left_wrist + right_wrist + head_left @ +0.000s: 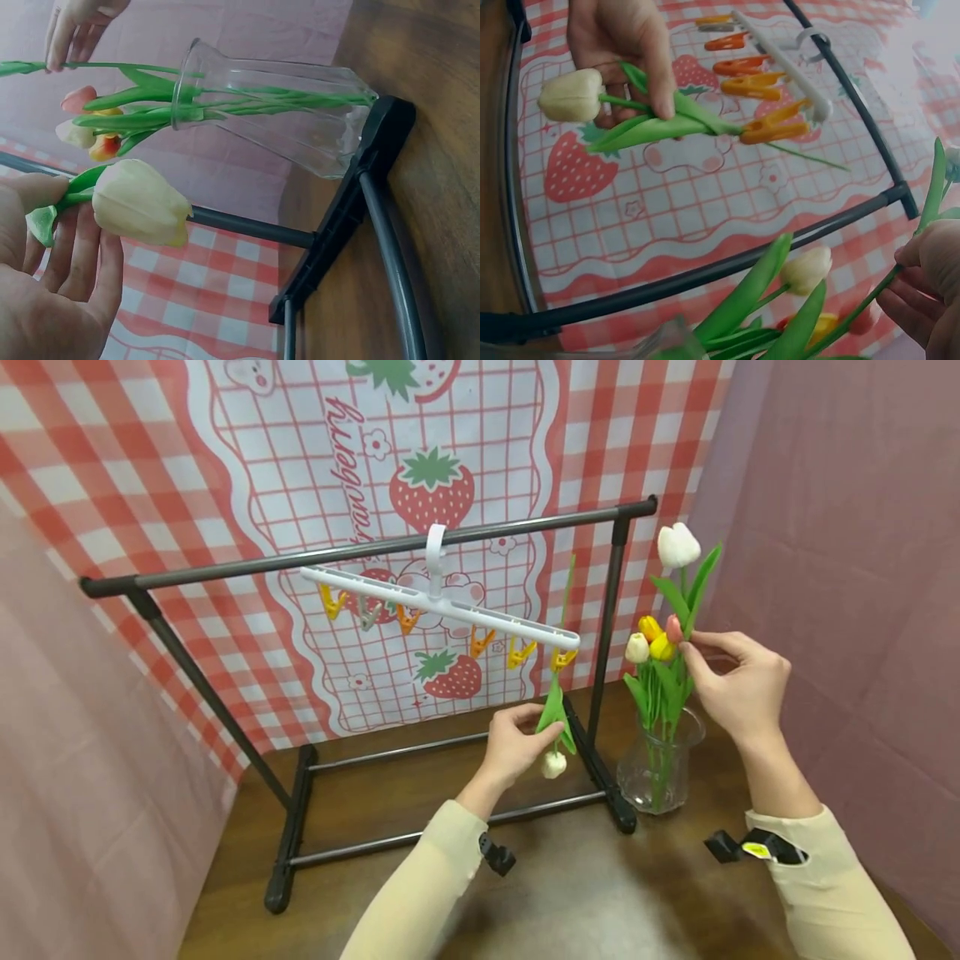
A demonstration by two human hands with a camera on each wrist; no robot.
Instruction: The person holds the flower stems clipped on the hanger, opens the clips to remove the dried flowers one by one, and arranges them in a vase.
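Observation:
My left hand (513, 747) pinches a white artificial tulip (555, 765) by its leaves and stem, bloom pointing down. Its stem runs up through the yellow-orange clip (775, 127) at the right end of a white hanger (495, 620). To the right, my right hand (742, 689) pinches the stem of another white tulip (678, 545), which stands upright above the rest. That stem reaches down into a clear glass vase (315, 142). Several tulips stand in the vase, among them a pink one (674, 629), a yellow one (663, 648) and a smaller white one (637, 648).
A dark metal rack (285, 562) stands on the brown wooden table (570, 877), and the hanger hooks over its top bar. Several more clips, one of them grey (369, 612), hang along the hanger. Behind is a red-checked strawberry cloth (360, 468); pink curtains (840, 543) flank both sides.

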